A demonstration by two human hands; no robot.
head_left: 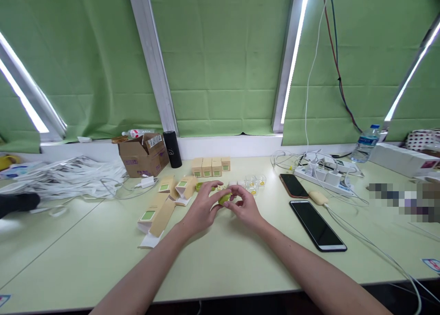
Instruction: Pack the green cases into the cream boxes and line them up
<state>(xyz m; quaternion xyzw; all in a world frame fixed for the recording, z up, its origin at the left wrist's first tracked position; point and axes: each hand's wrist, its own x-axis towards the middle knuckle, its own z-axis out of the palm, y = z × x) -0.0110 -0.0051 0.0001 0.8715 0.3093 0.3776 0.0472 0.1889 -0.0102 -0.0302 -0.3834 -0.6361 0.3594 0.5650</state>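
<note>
In the head view, the left hand (pixel 202 208) and right hand (pixel 246 208) together pinch a green round piece (pixel 225 199) over the table (pixel 220 269). Work looks partway: small boxes (pixel 207 167) stand closed behind; opened cartons (pixel 163 218) and clear cups (pixel 252 182) lie out.

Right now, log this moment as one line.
left hand: holding green object; right hand: holding same; beyond hands: small boxes; left of hands: opened boxes; right of hands: phones

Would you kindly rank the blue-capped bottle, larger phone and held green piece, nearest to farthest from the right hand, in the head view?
1. Held green piece: touching right hand
2. Larger phone: right side
3. Blue-capped bottle: back right
</note>
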